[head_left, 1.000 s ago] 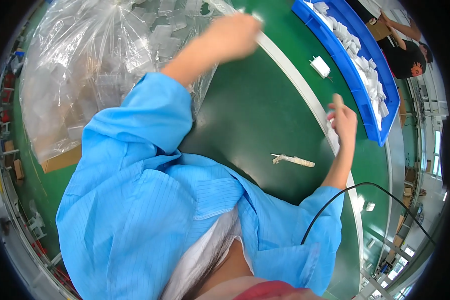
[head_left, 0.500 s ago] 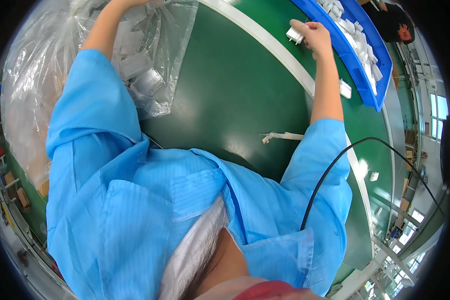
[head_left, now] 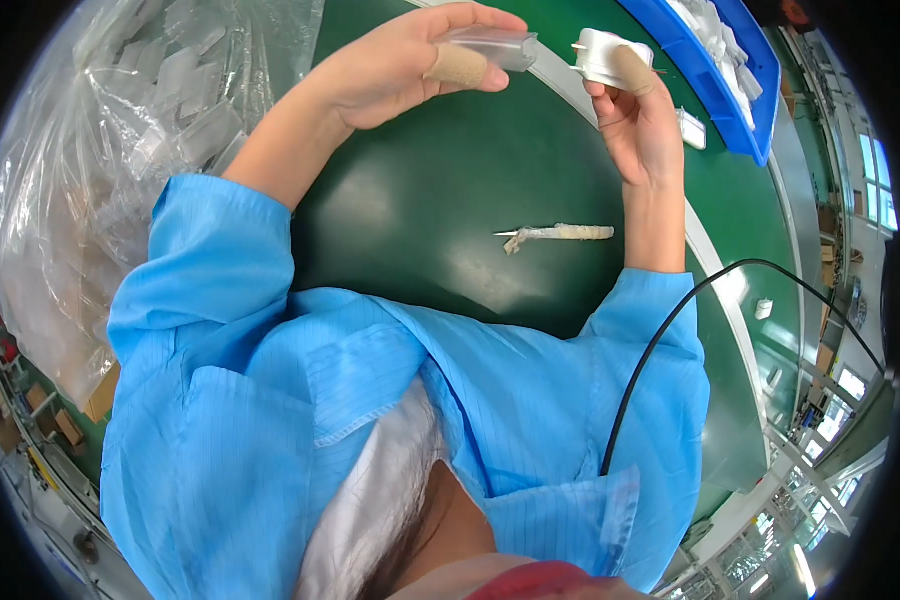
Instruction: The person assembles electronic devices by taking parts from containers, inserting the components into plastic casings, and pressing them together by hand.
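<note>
My left hand [head_left: 395,70] is closed on a clear plastic sleeve [head_left: 518,48], its open end facing right. In my right hand [head_left: 650,135] is a white plug charger [head_left: 596,55], pinched between thumb and fingers with its metal prongs pointing left toward the sleeve. A gap separates the two. Both hands have a tan wrap on a finger or thumb. Below them on the green table lies a thin pointed tool [head_left: 568,232], its handle wrapped in pale tape.
A large transparent bag [head_left: 60,220] full of clear sleeves stands at the left. At the upper right, a blue bin [head_left: 712,85] holds many white chargers. Another white charger [head_left: 692,130] lies beside it. A black cable [head_left: 715,283] arches over the right side.
My left hand has come from the bag to the right with a clear sleeve. My right hand has turned the charger and brought it closer to the left one.
</note>
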A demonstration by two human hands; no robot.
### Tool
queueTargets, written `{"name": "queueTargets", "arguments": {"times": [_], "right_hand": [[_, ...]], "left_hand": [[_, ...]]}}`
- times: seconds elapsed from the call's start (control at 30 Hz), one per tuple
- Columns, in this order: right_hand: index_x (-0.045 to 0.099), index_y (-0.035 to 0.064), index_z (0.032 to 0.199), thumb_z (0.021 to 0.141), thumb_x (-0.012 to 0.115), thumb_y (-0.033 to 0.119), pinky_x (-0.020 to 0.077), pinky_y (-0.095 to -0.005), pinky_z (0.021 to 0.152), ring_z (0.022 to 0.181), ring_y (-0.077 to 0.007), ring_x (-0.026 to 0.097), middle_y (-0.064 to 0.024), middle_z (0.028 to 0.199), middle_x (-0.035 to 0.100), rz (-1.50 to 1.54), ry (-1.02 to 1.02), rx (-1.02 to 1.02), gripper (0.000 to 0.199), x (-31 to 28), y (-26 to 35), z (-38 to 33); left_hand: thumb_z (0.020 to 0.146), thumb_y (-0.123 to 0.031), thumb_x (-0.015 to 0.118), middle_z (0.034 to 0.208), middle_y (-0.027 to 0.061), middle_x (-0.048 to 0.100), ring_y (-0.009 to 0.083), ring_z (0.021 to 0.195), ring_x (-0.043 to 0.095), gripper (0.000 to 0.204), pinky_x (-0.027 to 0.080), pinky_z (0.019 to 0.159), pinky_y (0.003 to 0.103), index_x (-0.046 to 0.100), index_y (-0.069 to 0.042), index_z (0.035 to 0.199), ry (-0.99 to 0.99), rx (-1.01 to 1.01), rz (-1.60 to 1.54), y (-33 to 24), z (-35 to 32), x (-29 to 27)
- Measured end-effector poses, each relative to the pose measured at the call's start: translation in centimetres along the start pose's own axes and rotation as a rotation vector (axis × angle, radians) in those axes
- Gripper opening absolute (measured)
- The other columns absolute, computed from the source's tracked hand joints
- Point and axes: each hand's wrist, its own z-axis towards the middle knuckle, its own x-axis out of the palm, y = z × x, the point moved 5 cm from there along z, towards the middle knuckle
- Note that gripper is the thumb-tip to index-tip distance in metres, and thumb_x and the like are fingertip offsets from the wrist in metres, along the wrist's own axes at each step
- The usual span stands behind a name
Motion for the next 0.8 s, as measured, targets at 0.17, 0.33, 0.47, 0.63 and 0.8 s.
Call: {"name": "queueTargets", "arguments": {"times": [0.17,0.33,0.47,0.63,0.8], "right_hand": [[0.062,0.0011,0.109,0.082,0.072,0.008,0.0451,-0.0183,0.061,0.071,-0.0083,0.059,-0.0043,0.087,0.065,-0.470,0.128,-0.229,0.030,2.0,2.4,-2.5],[0.062,0.0005,0.107,0.080,0.071,0.006,0.0460,-0.0182,0.068,0.081,-0.0058,0.060,-0.0021,0.093,0.065,-0.638,0.221,-0.303,0.029,3.3,2.1,-3.5],[0.062,0.0006,0.108,0.080,0.070,0.006,0.0458,-0.0188,0.065,0.078,-0.0058,0.059,-0.0028,0.095,0.064,-0.684,0.259,-0.271,0.030,3.0,1.8,-3.5],[0.060,0.0002,0.111,0.085,0.068,0.009,0.0471,-0.0202,0.060,0.069,-0.0087,0.059,-0.0055,0.091,0.063,-0.471,0.235,-0.030,0.029,3.0,0.6,-3.0],[0.054,-0.0001,0.118,0.086,0.069,0.011,0.0487,-0.0222,0.065,0.072,-0.0103,0.059,-0.0053,0.093,0.063,-0.338,0.174,-0.015,0.036,2.7,-0.9,-2.7]], "left_hand": [[0.088,-0.027,0.065,0.092,0.0046,0.068,0.0164,0.085,0.064,0.030,0.052,0.075,0.032,0.066,-0.006,0.110,-0.142,0.136,0.369,1.9,0.1,-1.4],[0.091,-0.027,0.065,0.094,0.0019,0.067,0.0103,0.086,0.061,0.032,0.049,0.078,0.026,0.065,-0.005,0.115,-0.078,0.219,0.669,1.8,0.0,-1.3],[0.090,-0.025,0.066,0.097,0.0057,0.069,0.0137,0.088,0.064,0.031,0.050,0.077,0.028,0.064,-0.005,0.114,-0.055,0.381,0.822,1.4,-0.2,0.1],[0.091,-0.027,0.065,0.095,0.0092,0.068,0.0163,0.086,0.064,0.032,0.050,0.076,0.029,0.063,-0.005,0.114,-0.065,0.427,0.954,0.9,-0.4,0.3],[0.091,-0.029,0.064,0.092,0.0093,0.067,0.0162,0.082,0.062,0.034,0.049,0.072,0.030,0.060,-0.006,0.116,0.003,0.322,0.962,1.2,-0.4,0.5]]}}
